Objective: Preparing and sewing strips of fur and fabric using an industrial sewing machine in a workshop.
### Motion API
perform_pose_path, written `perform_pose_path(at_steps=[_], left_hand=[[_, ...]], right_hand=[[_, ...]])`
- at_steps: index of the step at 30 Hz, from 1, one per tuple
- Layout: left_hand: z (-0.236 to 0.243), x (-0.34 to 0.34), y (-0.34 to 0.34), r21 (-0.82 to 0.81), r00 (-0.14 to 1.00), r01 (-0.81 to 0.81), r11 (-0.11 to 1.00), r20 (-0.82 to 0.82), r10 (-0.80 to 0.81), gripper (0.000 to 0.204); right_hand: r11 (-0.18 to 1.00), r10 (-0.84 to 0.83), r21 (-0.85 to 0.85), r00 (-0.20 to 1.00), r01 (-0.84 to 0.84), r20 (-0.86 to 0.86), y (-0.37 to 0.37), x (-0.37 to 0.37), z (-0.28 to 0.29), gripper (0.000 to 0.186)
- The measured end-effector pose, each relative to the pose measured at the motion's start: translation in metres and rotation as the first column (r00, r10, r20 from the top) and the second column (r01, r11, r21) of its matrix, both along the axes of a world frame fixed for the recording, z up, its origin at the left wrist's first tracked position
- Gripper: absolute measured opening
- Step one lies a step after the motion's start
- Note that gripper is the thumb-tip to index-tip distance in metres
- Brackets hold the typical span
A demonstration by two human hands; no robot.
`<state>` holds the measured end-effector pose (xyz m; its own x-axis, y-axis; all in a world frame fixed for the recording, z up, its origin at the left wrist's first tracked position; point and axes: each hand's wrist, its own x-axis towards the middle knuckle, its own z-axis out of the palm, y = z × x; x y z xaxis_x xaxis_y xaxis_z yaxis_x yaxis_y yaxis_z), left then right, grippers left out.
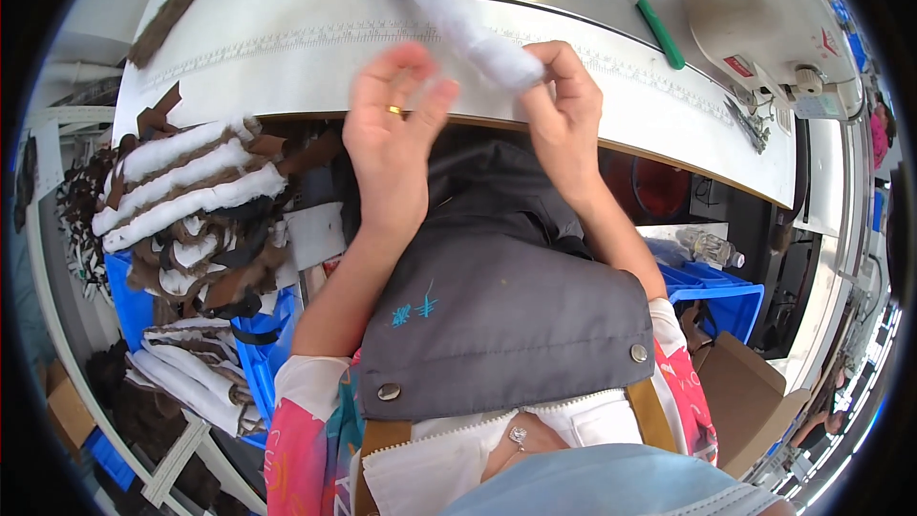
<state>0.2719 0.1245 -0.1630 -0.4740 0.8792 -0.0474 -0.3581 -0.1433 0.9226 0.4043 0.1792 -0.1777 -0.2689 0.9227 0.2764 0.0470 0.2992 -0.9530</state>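
A long white fluffy strip, which looks like fur, (444,11) runs from the far edge of the view down across the white table. Its near end is pinched between the thumb and fingers of my right hand (565,100), just above the table's front edge. My left hand (394,115), with a gold ring, is raised a little to the left of that end. Its fingers are apart, slightly blurred, and nothing is in them. A printed ruler scale (315,36) crosses the tabletop behind both hands.
Brown fur strips (186,5) lie at the table's far left. A green-handled awl (659,33), small metal scissors (750,124) and a white sewing machine (764,14) are at the right. Brown and white strips (191,182) pile over a blue crate (267,354) on the left.
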Motion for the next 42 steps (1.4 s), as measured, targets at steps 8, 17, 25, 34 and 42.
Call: perform_pose_path(at_steps=[8, 17, 25, 34, 42], left_hand=[[0.007, -0.024, 0.007, -0.01, 0.907, 0.411, 0.911, -0.099, -0.41, 0.026], [0.019, -0.049, 0.031, -0.188, 0.667, 0.659, 0.728, -0.301, -0.681, 0.018], [0.005, -0.047, 0.027, -0.096, 0.762, 0.568, 0.818, -0.316, -0.566, 0.013], [-0.008, -0.054, 0.026, -0.045, 0.774, 0.606, 0.794, -0.199, -0.601, 0.011], [-0.025, -0.027, 0.017, 0.1, 0.923, 0.37, 0.924, -0.158, -0.352, 0.014]], right_hand=[[0.909, 0.022, 0.409, 0.99, -0.079, 0.141, 0.002, -0.004, 0.001, 0.02], [0.915, 0.072, 0.373, 0.973, -0.152, 0.221, -0.002, 0.001, 0.006, 0.018], [0.961, 0.273, 0.033, 0.96, -0.276, 0.065, 0.002, 0.003, 0.012, 0.017], [0.867, 0.409, -0.306, 0.912, -0.392, -0.008, 0.018, 0.001, 0.009, 0.012], [0.998, 0.057, -0.008, 0.99, -0.056, 0.127, -0.001, -0.02, -0.006, 0.015]])
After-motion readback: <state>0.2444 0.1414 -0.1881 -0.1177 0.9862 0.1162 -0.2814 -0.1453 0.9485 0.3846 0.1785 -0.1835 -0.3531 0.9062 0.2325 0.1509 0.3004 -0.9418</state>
